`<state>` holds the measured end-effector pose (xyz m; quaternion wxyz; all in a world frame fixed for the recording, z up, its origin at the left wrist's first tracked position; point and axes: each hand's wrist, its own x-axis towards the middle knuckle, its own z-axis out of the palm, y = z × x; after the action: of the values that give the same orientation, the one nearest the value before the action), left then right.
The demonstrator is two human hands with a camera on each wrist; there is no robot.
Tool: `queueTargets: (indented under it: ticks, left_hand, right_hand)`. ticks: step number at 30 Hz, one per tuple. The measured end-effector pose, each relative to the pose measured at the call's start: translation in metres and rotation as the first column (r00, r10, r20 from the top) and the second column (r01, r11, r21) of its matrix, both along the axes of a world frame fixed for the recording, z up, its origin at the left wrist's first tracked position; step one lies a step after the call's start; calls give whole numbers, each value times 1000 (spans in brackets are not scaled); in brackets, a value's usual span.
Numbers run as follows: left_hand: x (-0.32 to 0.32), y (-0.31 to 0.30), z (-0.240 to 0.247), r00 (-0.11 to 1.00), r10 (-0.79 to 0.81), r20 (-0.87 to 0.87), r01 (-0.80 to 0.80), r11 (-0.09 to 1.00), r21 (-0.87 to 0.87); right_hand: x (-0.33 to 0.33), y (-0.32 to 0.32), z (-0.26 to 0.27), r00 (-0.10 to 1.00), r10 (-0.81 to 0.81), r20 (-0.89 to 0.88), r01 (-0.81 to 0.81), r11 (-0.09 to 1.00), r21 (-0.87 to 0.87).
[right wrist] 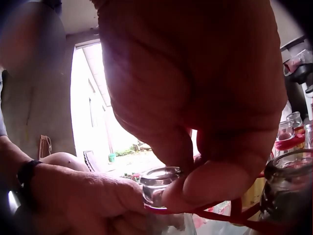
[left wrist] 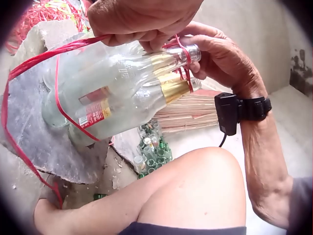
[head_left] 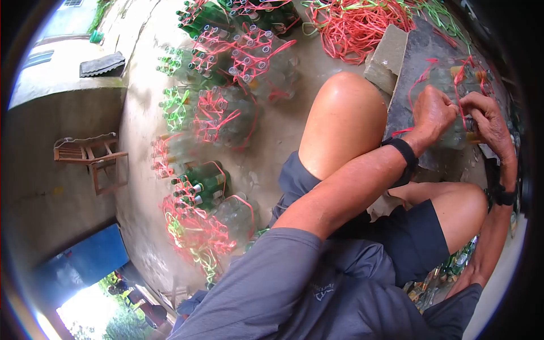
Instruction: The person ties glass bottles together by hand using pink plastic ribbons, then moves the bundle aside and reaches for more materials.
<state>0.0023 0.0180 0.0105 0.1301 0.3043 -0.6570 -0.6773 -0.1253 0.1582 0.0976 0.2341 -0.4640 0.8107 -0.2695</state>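
Observation:
A bundle of clear glass bottles (left wrist: 117, 73) lies tilted over a grey slab (left wrist: 27, 117), with a red plastic strip (left wrist: 54, 48) looped round bodies and necks. Gold foil wraps some necks, and one body carries a red and yellow label (left wrist: 94, 108). My left hand (head_left: 433, 116) grips the strip in curled fingers beside the necks. Opposite it, my right hand (head_left: 487, 122) pinches the strip by a bottle mouth (right wrist: 160, 178). In the right wrist view its thumb and fingers meet right beside that mouth, hiding part of the strip.
Several tied bottle bundles (head_left: 218, 116) stand on the concrete floor to the left. A heap of red strips (head_left: 360, 28) lies ahead, near a stone block (head_left: 387, 56). Loose green and clear bottles (left wrist: 154, 154) lie below my knee. A wooden chair (head_left: 93, 156) is farther left.

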Motion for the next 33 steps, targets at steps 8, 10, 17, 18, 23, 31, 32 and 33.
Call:
queueTargets:
  ticks: [8,10,17,18,23,31,32,33]
  left_hand:
    - [-1,-1,-6,999,21,48,-23,999,45]
    - [-3,0,-6,996,60,66,-61,998,7]
    - [0,-7,-11,999,-54,7,54,999,1]
    - [-1,-6,-13,998,-49,37,49,999,-14]
    - [6,-10,2,997,-74,7,74,997,18]
    - [11,-12,16,989,-147,-8,147,987,60]
    - [12,-12,18,989,-149,-10,149,987,61]
    - [13,-12,19,985,-175,-6,175,982,68]
  right_hand:
    - [6,-9,16,943,-215,254,155,959,239]
    - [6,-12,21,959,-164,229,105,962,251]
    - [20,-27,40,972,-73,224,0,952,307]
    - [21,-28,42,975,-106,195,36,943,331]
    - [6,-20,26,907,355,-228,-317,929,189]
    - [32,-24,62,877,329,-350,-206,916,345]
    - [33,-24,65,862,333,-382,-207,919,335]
    - [33,-23,65,862,331,-383,-204,920,335]
